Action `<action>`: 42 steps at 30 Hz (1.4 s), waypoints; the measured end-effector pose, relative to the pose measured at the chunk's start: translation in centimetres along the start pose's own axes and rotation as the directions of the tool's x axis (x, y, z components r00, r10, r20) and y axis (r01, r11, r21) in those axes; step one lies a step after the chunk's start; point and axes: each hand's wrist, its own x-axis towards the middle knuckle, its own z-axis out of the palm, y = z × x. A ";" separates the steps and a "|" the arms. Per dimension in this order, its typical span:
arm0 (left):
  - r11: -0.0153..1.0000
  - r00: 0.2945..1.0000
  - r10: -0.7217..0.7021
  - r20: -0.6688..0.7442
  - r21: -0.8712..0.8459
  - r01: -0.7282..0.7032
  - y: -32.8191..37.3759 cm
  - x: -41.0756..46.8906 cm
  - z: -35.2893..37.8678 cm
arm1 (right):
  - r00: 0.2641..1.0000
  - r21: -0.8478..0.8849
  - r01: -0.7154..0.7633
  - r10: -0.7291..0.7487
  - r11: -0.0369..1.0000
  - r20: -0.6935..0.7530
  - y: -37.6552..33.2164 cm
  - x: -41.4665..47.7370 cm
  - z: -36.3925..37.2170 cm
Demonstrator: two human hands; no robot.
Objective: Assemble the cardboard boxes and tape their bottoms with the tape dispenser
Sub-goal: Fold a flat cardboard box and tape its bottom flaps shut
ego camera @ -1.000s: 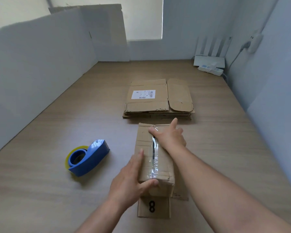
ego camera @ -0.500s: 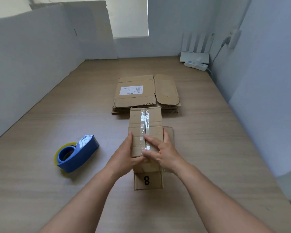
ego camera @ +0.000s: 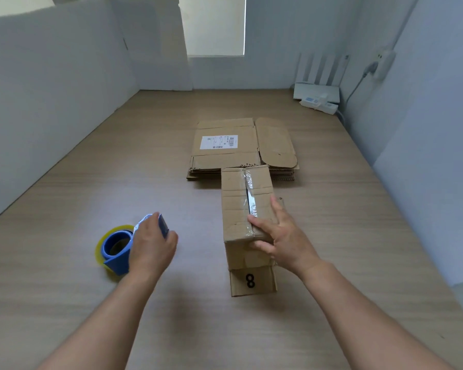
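Note:
An assembled cardboard box [ego camera: 235, 206] stands in the middle of the wooden table, with clear tape [ego camera: 250, 196] running along its top seam. A flap marked "8" [ego camera: 251, 281] lies flat in front of it. My right hand [ego camera: 281, 236] rests on the near right end of the box, fingers spread and fairly straight over the tape and the edge. To the left, the blue tape dispenser [ego camera: 115, 249] with its yellowish roll sits on the table. My left hand [ego camera: 151, 243] curls over its right part and grips it.
A stack of flattened cardboard boxes [ego camera: 241, 145], the top one bearing a white label, lies just behind the box. A white router and power strip [ego camera: 318, 98] sit at the back right corner. White partition walls [ego camera: 51, 102] enclose the table on the left, back and right.
My left hand left the box and moved left onto the tape dispenser. My right hand stayed at the near end of the taped seam.

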 end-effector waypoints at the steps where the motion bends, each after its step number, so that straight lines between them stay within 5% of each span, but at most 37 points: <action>1: 0.997 0.999 -0.040 0.000 0.065 0.040 -0.8 0.8 0.0 | 1.000 0.002 -0.008 0.008 1.000 0.000 0.1 0.2 0.1; 6: 0.898 0.957 -0.280 0.080 0.373 0.232 -5.0 3.8 0.8 | 1.000 0.003 -0.023 0.023 1.000 0.002 0.1 1.2 -0.1; 13: 0.903 0.919 -0.350 0.185 0.326 0.278 -7.2 6.7 0.6 | 0.999 0.017 -0.043 0.042 0.999 0.011 -0.1 1.3 -0.2; 20: 0.986 0.945 -0.136 0.296 0.131 0.101 -5.2 5.6 -1.7 | 0.993 -0.042 -0.113 0.114 0.993 0.038 -1.1 1.3 -1.1; 24: 0.949 0.852 0.088 0.516 -0.305 0.086 -0.7 4.1 -5.1 | 0.988 0.236 -0.145 0.152 0.961 -0.011 -1.9 1.9 -1.8; 26: 0.927 0.802 0.220 0.556 -0.375 0.005 1.2 3.1 -6.4 | 0.986 0.316 -0.110 0.144 0.942 -0.087 -2.5 2.0 -2.5; 32: 0.905 0.696 0.366 0.617 -0.409 -0.113 4.4 2.0 -7.3 | 0.994 0.614 0.042 0.029 0.788 -0.106 -6.1 1.1 -5.7; 42: 0.933 0.672 0.336 0.660 -0.329 -0.144 6.6 1.7 -7.2 | 0.970 0.615 -0.007 0.156 0.788 -0.188 -7.2 1.1 -5.3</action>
